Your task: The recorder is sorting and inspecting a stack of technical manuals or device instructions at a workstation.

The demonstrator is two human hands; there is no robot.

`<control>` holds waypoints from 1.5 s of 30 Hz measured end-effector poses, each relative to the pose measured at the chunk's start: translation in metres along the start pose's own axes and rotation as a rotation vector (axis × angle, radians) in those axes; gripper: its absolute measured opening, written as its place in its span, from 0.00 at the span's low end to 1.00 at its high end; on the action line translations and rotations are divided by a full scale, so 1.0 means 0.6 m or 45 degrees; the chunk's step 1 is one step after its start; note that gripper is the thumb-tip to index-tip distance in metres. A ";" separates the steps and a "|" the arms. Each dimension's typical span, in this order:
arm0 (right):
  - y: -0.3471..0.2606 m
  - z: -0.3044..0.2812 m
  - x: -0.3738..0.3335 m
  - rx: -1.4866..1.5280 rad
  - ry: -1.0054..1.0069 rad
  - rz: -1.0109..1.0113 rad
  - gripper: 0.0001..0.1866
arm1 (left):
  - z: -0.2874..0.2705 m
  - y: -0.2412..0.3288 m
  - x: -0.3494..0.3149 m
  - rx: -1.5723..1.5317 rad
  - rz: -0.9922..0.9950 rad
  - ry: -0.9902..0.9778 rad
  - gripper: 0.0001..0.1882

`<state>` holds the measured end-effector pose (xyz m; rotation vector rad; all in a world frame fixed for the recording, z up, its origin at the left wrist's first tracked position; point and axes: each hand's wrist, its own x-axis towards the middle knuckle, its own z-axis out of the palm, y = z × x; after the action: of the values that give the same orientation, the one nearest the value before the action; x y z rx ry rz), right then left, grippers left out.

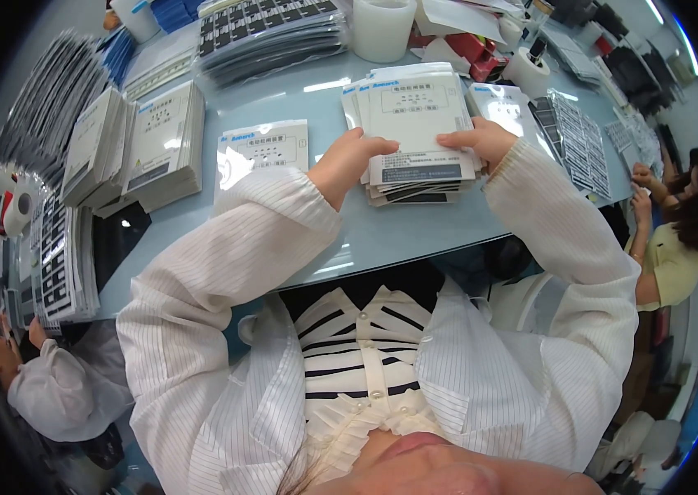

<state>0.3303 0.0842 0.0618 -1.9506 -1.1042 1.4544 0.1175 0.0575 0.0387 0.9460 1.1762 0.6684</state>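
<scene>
In the middle of the table, a stack of white printed panels (415, 120) with blue headings and a dark block near the bottom sits between my hands. My left hand (354, 161) grips its left edge, thumb laid over the top panel. On the opposite edge, my right hand (481, 142) holds it the same way. The lower panels fan out unevenly toward me, and the fingers under the edges are mostly hidden. A smaller pile of similar panels (283, 140) lies left of my left hand. Another glossy pile (501, 106) is just beyond my right hand.
Tall panel stacks (163, 140) stand on the glass-topped table (415, 231) at left. Bagged black-and-white sheets (270, 33) and a white roll (383, 29) line the back. Cut sheets (578, 140) lie at right. One person (679, 223) works at right, another (60, 379) at lower left.
</scene>
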 end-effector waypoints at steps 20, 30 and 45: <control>0.025 0.041 -0.006 0.393 0.031 0.189 0.30 | 0.001 -0.008 0.039 0.347 -0.020 -0.012 0.35; 0.005 0.027 -0.015 0.256 0.076 -0.035 0.35 | 0.022 -0.003 -0.029 -0.056 0.100 0.011 0.44; -0.011 0.031 -0.130 -1.171 0.302 -1.461 0.37 | -0.055 0.038 0.025 -0.217 0.869 0.179 0.34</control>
<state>0.3017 0.0223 0.1044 -1.3091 -2.4193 0.0645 0.0906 0.0891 0.0487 1.1722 0.8847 1.3760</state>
